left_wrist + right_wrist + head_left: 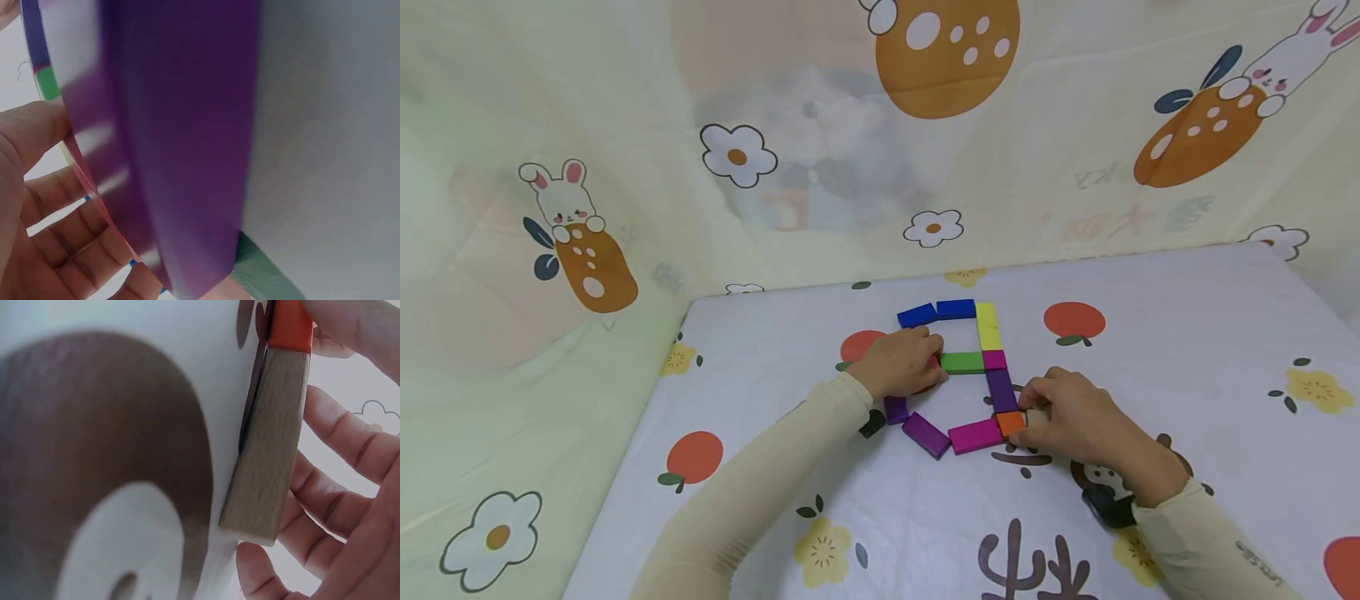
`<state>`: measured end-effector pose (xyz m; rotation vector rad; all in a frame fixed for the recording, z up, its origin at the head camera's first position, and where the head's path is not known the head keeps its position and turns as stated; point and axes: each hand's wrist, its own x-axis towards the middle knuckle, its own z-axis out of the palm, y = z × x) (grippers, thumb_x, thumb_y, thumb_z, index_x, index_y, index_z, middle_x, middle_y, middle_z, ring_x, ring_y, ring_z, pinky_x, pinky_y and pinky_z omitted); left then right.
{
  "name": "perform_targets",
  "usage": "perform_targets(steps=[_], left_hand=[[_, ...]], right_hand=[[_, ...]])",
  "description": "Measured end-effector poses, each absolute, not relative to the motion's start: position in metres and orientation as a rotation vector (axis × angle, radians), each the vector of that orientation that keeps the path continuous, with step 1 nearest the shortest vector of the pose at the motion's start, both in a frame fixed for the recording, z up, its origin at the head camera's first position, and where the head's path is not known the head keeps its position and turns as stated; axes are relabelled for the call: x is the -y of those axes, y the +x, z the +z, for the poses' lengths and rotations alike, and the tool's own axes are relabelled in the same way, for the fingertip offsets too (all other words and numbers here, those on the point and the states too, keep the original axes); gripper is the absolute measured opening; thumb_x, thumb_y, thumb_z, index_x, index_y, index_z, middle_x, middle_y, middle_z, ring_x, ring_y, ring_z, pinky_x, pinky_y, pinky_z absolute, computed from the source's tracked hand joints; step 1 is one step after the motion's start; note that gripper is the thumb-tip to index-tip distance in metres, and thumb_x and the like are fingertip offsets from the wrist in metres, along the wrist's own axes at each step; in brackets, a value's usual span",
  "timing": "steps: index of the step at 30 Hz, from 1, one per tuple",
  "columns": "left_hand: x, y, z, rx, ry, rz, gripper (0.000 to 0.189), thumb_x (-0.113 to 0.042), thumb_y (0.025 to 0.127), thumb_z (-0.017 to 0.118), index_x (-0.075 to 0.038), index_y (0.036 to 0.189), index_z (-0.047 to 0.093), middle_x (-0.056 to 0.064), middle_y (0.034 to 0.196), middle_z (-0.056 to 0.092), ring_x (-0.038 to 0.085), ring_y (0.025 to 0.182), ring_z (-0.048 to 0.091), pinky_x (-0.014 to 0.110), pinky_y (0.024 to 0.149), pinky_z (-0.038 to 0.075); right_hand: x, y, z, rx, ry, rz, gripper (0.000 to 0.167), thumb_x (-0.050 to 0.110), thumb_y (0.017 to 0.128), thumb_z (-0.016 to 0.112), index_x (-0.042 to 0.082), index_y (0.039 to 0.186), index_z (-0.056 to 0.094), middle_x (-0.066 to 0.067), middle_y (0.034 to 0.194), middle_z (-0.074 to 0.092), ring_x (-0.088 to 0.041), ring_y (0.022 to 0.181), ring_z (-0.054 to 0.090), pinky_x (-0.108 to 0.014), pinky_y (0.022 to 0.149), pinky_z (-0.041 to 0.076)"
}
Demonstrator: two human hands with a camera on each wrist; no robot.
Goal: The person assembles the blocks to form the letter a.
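Note:
Colored wooden blocks form two joined loops on the table. My left hand (901,364) bends over the left side, thumb and fingers about a red block (933,362) mostly hidden beneath it. A green block (962,362) lies just right of its fingertips. Large and close in the left wrist view is a purple block (181,137). At the lower right corner, my right hand (1075,417) pinches a plain wooden block (269,444) between thumb and fingers. That block touches the end of an orange block (291,325), which the thumb is close to.
Blue blocks (956,309) and a yellow block (989,327) make the far corner. A dark violet block (1002,391) stands on the right side. Magenta (976,436) and purple (927,436) blocks line the near side. A printed cloth (760,517) covers the table; a cloth wall (835,183) rises behind.

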<state>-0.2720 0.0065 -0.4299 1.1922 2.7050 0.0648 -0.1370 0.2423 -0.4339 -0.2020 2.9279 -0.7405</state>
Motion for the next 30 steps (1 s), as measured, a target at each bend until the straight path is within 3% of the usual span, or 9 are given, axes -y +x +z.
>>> perform_targets(steps=[12, 16, 21, 26, 28, 30], left_hand=[[-0.006, -0.273, -0.433, -2.705, 1.238, 0.076, 0.036, -0.044, 0.101, 0.067, -0.017, 0.125, 0.067, -0.001, 0.101, 0.061, 0.013, 0.088, 0.057, 0.024, 0.074, 0.048], [-0.006, -0.274, -0.433, -2.707, 1.239, 0.051, 0.035, -0.045, 0.101, 0.066, -0.017, 0.123, 0.068, -0.001, 0.1, 0.06, 0.013, 0.087, 0.056, 0.024, 0.073, 0.048], [-0.004, -0.275, -0.433, -2.709, 1.217, 0.048, 0.036, -0.045, 0.101, 0.067, -0.017, 0.123, 0.068, -0.001, 0.1, 0.06, 0.014, 0.088, 0.056, 0.025, 0.074, 0.048], [-0.005, -0.274, -0.434, -2.698, 1.213, 0.058, 0.038, -0.046, 0.101, 0.067, -0.017, 0.125, 0.068, -0.001, 0.102, 0.061, 0.013, 0.087, 0.057, 0.024, 0.073, 0.049], [-0.005, -0.274, -0.434, -2.697, 1.213, 0.053, 0.038, -0.046, 0.101, 0.066, -0.017, 0.126, 0.068, -0.001, 0.102, 0.061, 0.013, 0.088, 0.057, 0.024, 0.074, 0.049], [-0.006, -0.275, -0.433, -2.697, 1.213, 0.046, 0.038, -0.046, 0.101, 0.066, -0.017, 0.125, 0.068, -0.001, 0.102, 0.061, 0.013, 0.088, 0.057, 0.024, 0.074, 0.049]], right_hand=[[-0.241, -0.136, -0.432, -2.923, -0.204, -0.722, 0.039, 0.037, 0.075, 0.091, 0.013, 0.096, 0.07, -0.006, 0.094, 0.06, -0.024, 0.088, 0.054, -0.036, 0.065, 0.045], [-0.245, -0.145, -0.427, -2.835, -0.202, -0.798, 0.037, 0.041, 0.084, 0.085, 0.011, 0.098, 0.069, -0.004, 0.089, 0.06, -0.022, 0.084, 0.054, -0.034, 0.065, 0.046], [-0.249, -0.179, -0.422, -2.753, -0.137, -0.879, 0.039, 0.039, 0.098, 0.067, 0.004, 0.115, 0.067, -0.01, 0.093, 0.067, -0.024, 0.085, 0.06, -0.035, 0.067, 0.05], [-0.247, -0.211, -0.422, -2.715, -0.009, -0.882, 0.049, 0.036, 0.102, 0.059, -0.003, 0.132, 0.059, -0.024, 0.121, 0.067, -0.034, 0.103, 0.061, -0.043, 0.078, 0.054], [-0.245, -0.22, -0.422, -2.691, 0.033, -0.873, 0.052, 0.037, 0.101, 0.059, -0.003, 0.134, 0.058, -0.023, 0.122, 0.066, -0.035, 0.105, 0.058, -0.045, 0.081, 0.052], [-0.244, -0.226, -0.421, -2.668, 0.056, -0.878, 0.053, 0.039, 0.101, 0.06, -0.003, 0.134, 0.057, -0.02, 0.111, 0.066, -0.034, 0.103, 0.056, -0.044, 0.081, 0.049]])
